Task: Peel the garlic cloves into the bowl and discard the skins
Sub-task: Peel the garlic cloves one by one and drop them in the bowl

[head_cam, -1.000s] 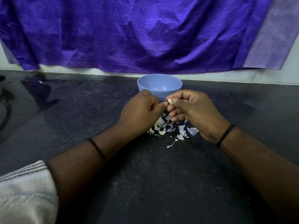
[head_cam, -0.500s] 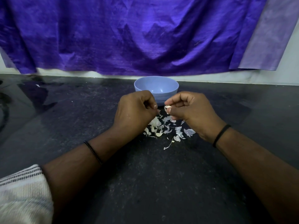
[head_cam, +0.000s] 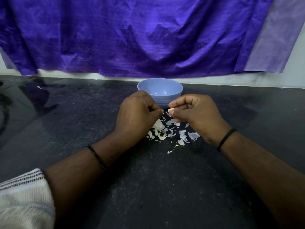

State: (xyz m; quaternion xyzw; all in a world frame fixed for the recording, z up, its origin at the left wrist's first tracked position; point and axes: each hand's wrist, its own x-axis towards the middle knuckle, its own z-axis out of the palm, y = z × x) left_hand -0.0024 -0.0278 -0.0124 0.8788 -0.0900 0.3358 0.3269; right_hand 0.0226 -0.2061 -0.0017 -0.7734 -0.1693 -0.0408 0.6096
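Mid-peel: the right hand (head_cam: 196, 115) pinched a clove (head_cam: 170, 111) above the skins (head_cam: 171, 133) at mid-bench, just before the bowl (head_cam: 160, 91). The left hand (head_cam: 137, 115) was curled, fingertips pinched; whether on skin, unclear. Next, by the look of it: strip the remaining skin, then drop the clove in the bowl.

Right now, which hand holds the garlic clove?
The right hand pinches the garlic clove in its fingers; the left hand shows no clove.
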